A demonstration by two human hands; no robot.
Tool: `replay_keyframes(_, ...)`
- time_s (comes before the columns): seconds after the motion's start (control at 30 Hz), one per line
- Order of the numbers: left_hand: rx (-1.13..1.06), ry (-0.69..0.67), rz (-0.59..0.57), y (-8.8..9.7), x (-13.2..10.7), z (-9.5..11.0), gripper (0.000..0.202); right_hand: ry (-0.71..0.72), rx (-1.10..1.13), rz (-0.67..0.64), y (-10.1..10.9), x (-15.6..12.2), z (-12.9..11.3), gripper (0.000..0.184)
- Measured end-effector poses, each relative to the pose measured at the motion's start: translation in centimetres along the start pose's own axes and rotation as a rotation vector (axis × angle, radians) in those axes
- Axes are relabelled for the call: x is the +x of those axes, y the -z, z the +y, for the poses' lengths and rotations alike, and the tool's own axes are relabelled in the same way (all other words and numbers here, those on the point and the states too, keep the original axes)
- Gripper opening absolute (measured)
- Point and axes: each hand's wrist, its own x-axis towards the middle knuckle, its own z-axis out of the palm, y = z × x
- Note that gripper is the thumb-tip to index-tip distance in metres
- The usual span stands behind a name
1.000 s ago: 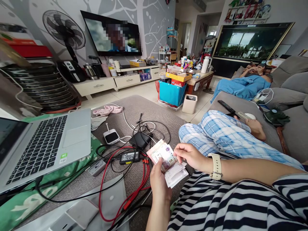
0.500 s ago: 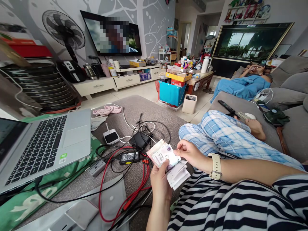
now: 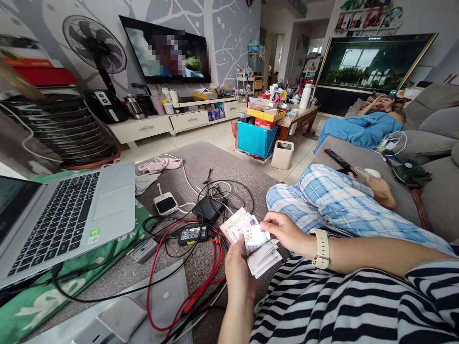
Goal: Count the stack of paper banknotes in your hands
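Observation:
My left hand (image 3: 237, 268) grips a fanned stack of banknotes (image 3: 247, 234) from below, low in the middle of the view. My right hand (image 3: 283, 229), with a pale watch (image 3: 322, 248) on its wrist, pinches the edge of the top note between thumb and fingers. Folded-over notes (image 3: 265, 258) hang below the stack toward my striped sleeve. The notes hover above a brown cushion surface (image 3: 215, 162) strewn with cables.
An open laptop (image 3: 60, 215) rests on a green cloth at left. Red and black cables (image 3: 186, 267), a black charger (image 3: 192, 233) and a small white device (image 3: 165, 204) lie beside the notes. A person's legs in blue plaid (image 3: 333, 200) stretch across the sofa at right.
My right hand has drawn the top note a little across the stack and shifted slightly; the folded notes below settled lower. My left hand stays put.

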Motion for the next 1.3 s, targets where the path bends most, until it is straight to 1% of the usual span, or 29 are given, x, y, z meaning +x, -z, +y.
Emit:
replay_keyframes(0.17, -0.004, -0.019, 0.007, 0.1, 0.2, -0.1, 0.031, 0.037, 0.050, -0.065, -0.1, -0.3, -1.0, 0.031)
replay_keyframes(0.3, -0.004, -0.026, 0.018, 0.3, 0.4, -0.2, 0.031, 0.069, 0.057, -0.104, -0.1, -0.5, -1.4, 0.032)
replay_keyframes(0.5, 0.008, -0.028, 0.025, 0.3, 0.5, -0.2, 0.030, 0.049, 0.070, -0.113, -0.2, -0.5, -1.3, 0.035)
replay_keyframes(0.9, -0.007, -0.006, 0.013, 0.4, 0.2, 0.0, 0.028, 0.066, 0.060, -0.112, -0.1, -0.6, -1.3, 0.034)
replay_keyframes(1.03, 0.004, -0.006, 0.032, 0.3, 0.2, 0.1, 0.028, 0.062, 0.070, -0.110, -0.1, -0.6, -1.3, 0.037)
replay_keyframes(1.2, 0.015, -0.021, 0.016, 0.3, 0.2, 0.1, 0.029, 0.070, 0.067, -0.147, 0.0, -0.7, -1.6, 0.045)
replay_keyframes(1.3, 0.021, -0.038, 0.025, 0.4, 0.3, 0.0, 0.031, 0.061, 0.064, -0.124, 0.0, -0.7, -1.6, 0.040)
